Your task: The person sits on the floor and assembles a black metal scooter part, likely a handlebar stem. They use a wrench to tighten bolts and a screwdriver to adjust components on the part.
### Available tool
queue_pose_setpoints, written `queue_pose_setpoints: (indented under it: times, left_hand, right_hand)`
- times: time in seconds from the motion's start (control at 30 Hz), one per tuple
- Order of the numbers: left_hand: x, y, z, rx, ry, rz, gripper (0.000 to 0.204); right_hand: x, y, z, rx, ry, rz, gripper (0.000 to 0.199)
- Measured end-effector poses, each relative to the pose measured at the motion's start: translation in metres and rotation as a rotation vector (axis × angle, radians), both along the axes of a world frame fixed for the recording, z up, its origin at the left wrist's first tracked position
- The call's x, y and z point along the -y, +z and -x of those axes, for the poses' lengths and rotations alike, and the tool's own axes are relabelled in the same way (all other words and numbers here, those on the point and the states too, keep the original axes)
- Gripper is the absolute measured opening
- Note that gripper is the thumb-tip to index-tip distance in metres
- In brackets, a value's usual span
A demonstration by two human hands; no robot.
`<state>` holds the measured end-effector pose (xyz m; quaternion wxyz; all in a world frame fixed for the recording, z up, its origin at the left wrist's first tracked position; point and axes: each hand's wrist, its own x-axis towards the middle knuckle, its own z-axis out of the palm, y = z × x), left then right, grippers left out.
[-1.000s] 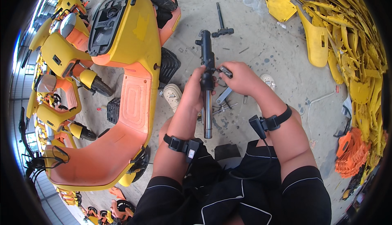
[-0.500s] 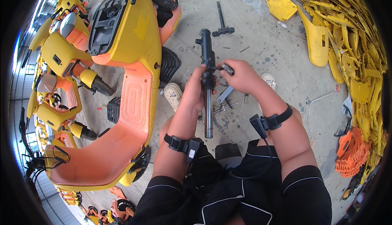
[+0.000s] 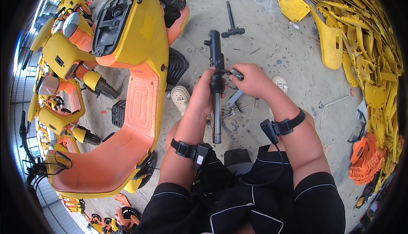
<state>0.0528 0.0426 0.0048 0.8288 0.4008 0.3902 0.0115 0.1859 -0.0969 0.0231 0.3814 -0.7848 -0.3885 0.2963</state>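
Observation:
My left hand (image 3: 205, 90) is wrapped round a front fork leg (image 3: 216, 53), just below its middle. The leg has a black upper body and a shiny metal tube pointing down toward my lap. At its right side my right hand (image 3: 254, 81) grips a small dark hand tool (image 3: 236, 73). That tool's inner end meets the fork leg's side near a small fitting; the exact contact is too small to make out. On the floor below lie a wrench (image 3: 234, 99) and some thin metal tools, partly behind my hands.
A yellow and orange scooter body (image 3: 144, 102) stands close on my left, with more scooters (image 3: 63, 59) beyond. A black fork stem (image 3: 231, 23) lies ahead on the concrete. Yellow panels (image 3: 374, 64) are heaped at right, beside stacked orange parts (image 3: 366, 159).
My right hand and the small tool have turned very slightly. The fork leg and my left hand stay almost in place.

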Motion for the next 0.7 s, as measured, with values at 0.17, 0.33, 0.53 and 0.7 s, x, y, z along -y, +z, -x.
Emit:
queue_pose_setpoints:
  times: [0.17, 0.33, 0.53, 0.7]
  left_hand:
    - [0.0004, -0.0008, 0.0001, 0.015, -0.024, -0.004, 0.047]
    - [0.0015, -0.0014, -0.0007, -0.002, 0.012, -0.006, 0.047]
    - [0.002, -0.0036, -0.0009, -0.02, 0.009, -0.002, 0.046]
    - [0.0041, -0.0029, -0.0021, -0.029, -0.003, -0.002, 0.045]
  right_hand:
    - [-0.0012, -0.001, -0.002, 0.169, -0.016, 0.006, 0.02]
    - [-0.0007, -0.0029, -0.0018, 0.153, -0.01, -0.041, 0.021]
    - [0.0015, -0.0052, -0.0025, 0.113, 0.01, -0.002, 0.022]
    - [0.0006, -0.0018, -0.004, 0.217, -0.034, 0.046, 0.024]
